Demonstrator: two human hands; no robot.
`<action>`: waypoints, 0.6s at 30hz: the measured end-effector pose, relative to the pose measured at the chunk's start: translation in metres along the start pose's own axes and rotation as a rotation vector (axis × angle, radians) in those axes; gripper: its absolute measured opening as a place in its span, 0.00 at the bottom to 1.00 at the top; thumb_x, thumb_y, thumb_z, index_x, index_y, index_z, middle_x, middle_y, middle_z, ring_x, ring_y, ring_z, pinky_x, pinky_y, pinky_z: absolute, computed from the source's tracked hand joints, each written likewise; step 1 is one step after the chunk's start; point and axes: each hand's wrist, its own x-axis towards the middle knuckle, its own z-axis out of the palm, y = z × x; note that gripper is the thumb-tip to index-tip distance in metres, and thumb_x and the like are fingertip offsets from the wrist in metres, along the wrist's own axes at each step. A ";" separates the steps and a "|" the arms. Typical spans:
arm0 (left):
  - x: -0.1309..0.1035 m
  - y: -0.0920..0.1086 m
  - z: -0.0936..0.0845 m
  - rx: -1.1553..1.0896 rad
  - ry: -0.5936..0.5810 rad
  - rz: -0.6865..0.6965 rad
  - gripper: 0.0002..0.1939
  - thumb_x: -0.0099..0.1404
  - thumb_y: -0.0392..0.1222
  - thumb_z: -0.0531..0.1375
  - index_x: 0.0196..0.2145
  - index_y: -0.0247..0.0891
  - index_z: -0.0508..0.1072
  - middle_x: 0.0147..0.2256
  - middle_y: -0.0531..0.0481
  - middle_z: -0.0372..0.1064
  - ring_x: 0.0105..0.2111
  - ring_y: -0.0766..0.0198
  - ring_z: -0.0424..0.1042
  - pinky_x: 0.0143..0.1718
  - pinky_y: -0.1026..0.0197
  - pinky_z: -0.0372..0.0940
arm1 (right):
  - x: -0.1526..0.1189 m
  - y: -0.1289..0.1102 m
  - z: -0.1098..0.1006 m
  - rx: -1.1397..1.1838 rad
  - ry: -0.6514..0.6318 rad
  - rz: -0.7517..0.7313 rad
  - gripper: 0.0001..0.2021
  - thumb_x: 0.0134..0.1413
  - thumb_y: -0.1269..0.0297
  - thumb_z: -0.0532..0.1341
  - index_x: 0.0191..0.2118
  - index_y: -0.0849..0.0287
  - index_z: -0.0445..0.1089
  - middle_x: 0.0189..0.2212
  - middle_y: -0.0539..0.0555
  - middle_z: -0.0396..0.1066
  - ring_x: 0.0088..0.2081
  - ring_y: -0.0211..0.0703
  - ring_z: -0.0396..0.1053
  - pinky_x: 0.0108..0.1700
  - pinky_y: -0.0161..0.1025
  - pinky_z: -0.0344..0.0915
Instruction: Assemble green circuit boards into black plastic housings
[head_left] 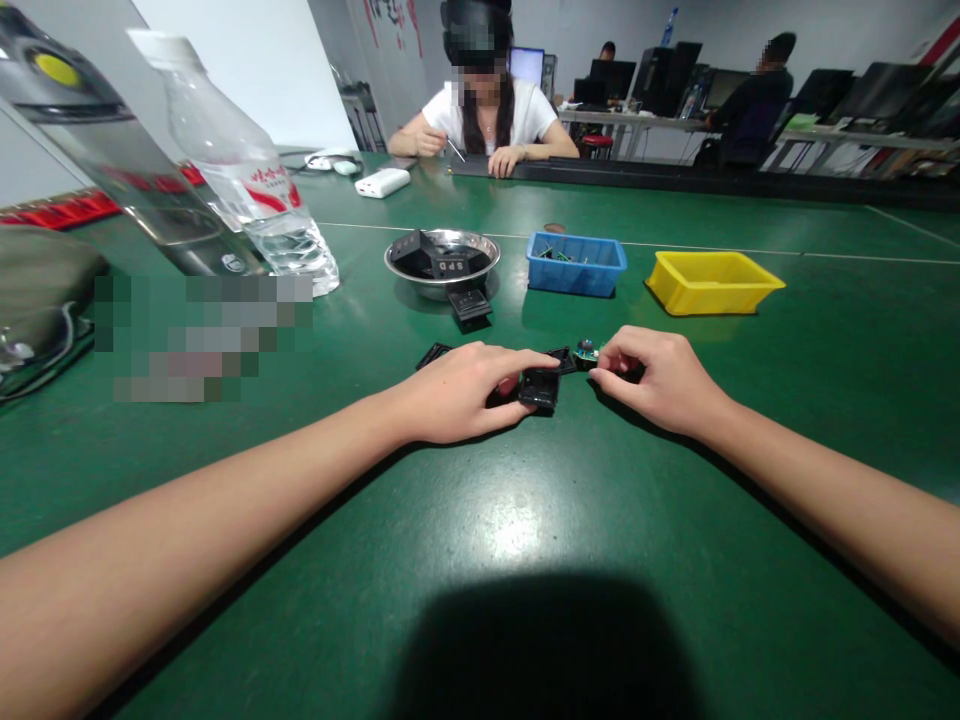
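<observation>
My left hand [469, 392] grips a small black plastic case part [540, 391] between thumb and fingers, low over the green table. My right hand [664, 378] is closed in a pinch at the edge of a small green circuit board [586, 352], which has a dark round component on it. Between the two hands lies another black plastic piece [561, 358], partly covered by my left fingers. One more black piece [433, 355] shows behind my left hand, mostly hidden by it.
A metal bowl [442, 290] holds black cases, with a black piece [471, 309] in front. Beyond my hands stand a blue bin [574, 280] with small boards and a yellow bin [712, 298]. Bottles [262, 190] stand left. A headset-wearing person [487, 115] sits opposite with a thin tool.
</observation>
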 end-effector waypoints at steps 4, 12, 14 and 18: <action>0.000 0.000 0.000 0.000 0.003 0.008 0.24 0.71 0.44 0.60 0.62 0.38 0.70 0.32 0.52 0.75 0.33 0.62 0.73 0.38 0.63 0.63 | 0.000 -0.001 0.000 0.004 0.007 0.009 0.07 0.55 0.65 0.63 0.28 0.56 0.68 0.24 0.49 0.68 0.26 0.40 0.64 0.32 0.38 0.58; 0.000 0.000 0.000 0.007 -0.008 0.007 0.24 0.71 0.42 0.60 0.62 0.39 0.70 0.33 0.52 0.75 0.33 0.62 0.73 0.37 0.63 0.62 | -0.001 0.005 0.005 0.014 0.161 0.156 0.13 0.57 0.64 0.62 0.47 0.60 0.73 0.28 0.51 0.71 0.28 0.43 0.67 0.35 0.41 0.64; 0.000 0.000 0.000 0.006 -0.006 0.007 0.24 0.71 0.42 0.60 0.62 0.39 0.70 0.33 0.52 0.75 0.33 0.63 0.74 0.37 0.63 0.62 | -0.001 0.008 0.006 -0.045 0.154 0.154 0.17 0.58 0.64 0.62 0.52 0.61 0.73 0.32 0.54 0.72 0.30 0.45 0.69 0.37 0.43 0.66; 0.000 0.001 0.000 0.003 -0.003 0.005 0.24 0.71 0.43 0.60 0.62 0.39 0.70 0.34 0.52 0.75 0.33 0.63 0.73 0.38 0.63 0.63 | -0.001 0.010 0.009 -0.163 0.140 0.150 0.21 0.58 0.63 0.63 0.56 0.61 0.74 0.40 0.59 0.72 0.37 0.51 0.71 0.42 0.48 0.69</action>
